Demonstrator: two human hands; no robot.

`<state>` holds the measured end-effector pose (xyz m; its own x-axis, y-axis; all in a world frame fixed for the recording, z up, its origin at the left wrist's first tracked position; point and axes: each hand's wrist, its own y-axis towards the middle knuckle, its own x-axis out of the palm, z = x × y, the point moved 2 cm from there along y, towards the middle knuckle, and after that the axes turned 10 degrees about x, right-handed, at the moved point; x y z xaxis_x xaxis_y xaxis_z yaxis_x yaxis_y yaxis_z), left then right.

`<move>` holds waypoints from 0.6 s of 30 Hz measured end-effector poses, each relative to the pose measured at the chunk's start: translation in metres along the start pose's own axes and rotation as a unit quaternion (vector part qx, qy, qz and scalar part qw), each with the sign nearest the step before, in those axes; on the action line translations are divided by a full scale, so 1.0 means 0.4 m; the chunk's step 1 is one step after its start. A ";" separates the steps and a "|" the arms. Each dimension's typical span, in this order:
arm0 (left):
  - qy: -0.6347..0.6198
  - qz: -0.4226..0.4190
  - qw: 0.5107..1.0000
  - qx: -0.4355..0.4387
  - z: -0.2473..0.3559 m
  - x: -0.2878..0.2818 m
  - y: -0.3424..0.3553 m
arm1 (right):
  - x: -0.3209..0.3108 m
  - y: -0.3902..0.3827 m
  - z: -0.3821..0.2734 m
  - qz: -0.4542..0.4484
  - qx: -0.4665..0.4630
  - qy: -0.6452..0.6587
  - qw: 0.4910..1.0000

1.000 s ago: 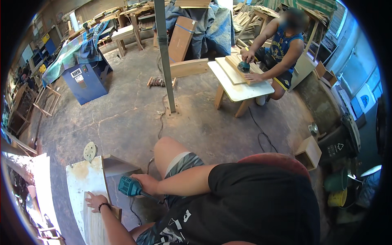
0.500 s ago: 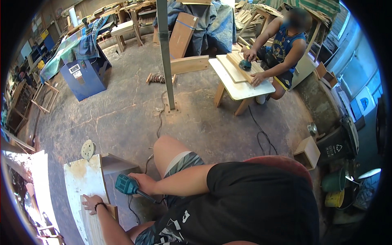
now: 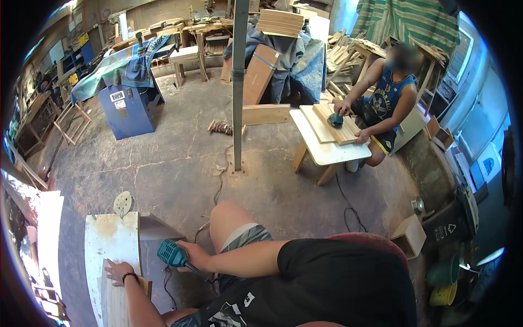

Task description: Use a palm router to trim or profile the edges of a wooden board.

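the teal sander (image 3: 173,254) is hanging just right of the white board (image 3: 111,245), whose length is running away from the person; right hand (image 3: 192,256) is clamping it, left hand (image 3: 117,271) is pressing flat, open, on the board's near end.

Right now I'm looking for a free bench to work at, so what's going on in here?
The person wearing the camera sits at a low white bench. Their left hand lies flat on a wooden board on that bench, and their right hand has its grip around a teal power sander, held beside the bench rather than on the board. Across the floor, a second person sits at a small white table, pressing another sander onto stacked boards.
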<state>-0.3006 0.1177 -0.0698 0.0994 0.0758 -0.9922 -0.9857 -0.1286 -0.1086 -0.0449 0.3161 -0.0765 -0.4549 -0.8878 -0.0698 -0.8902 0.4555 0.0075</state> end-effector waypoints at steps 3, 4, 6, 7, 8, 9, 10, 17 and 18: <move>-0.006 0.000 1.000 0.001 0.001 -0.004 -0.003 | -0.003 -0.006 0.001 0.010 -0.027 0.016 0.999; 0.002 0.012 1.000 -0.007 0.001 -0.005 -0.003 | -0.002 -0.006 0.003 0.005 -0.021 0.013 1.000; -0.003 -0.002 1.000 0.001 0.003 -0.005 -0.004 | -0.001 -0.005 0.008 0.001 -0.014 0.012 1.000; 0.005 0.011 1.000 -0.006 0.003 -0.006 -0.005 | 0.001 -0.004 0.011 -0.006 -0.001 -0.008 1.000; 0.003 0.013 1.000 -0.006 0.003 -0.007 -0.005 | 0.002 -0.001 0.016 -0.005 0.029 -0.031 0.999; -0.007 0.001 1.000 0.001 0.004 -0.006 -0.006 | 0.003 0.001 0.016 -0.012 0.013 -0.026 1.000; 0.002 0.015 1.000 -0.007 0.004 -0.008 -0.007 | 0.003 0.002 0.016 -0.009 0.005 -0.022 1.000; -0.001 0.014 1.000 -0.010 0.006 -0.005 -0.004 | -0.004 -0.005 -0.002 0.013 -0.013 -0.008 1.000; -0.011 0.003 1.000 -0.001 0.005 -0.003 -0.004 | -0.006 -0.007 -0.008 0.008 -0.027 -0.004 1.000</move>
<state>-0.2995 0.1199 -0.0685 0.0903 0.0959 -0.9913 -0.9860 -0.1317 -0.1025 -0.0414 0.3168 -0.0730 -0.4690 -0.8799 -0.0769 -0.8830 0.4651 0.0633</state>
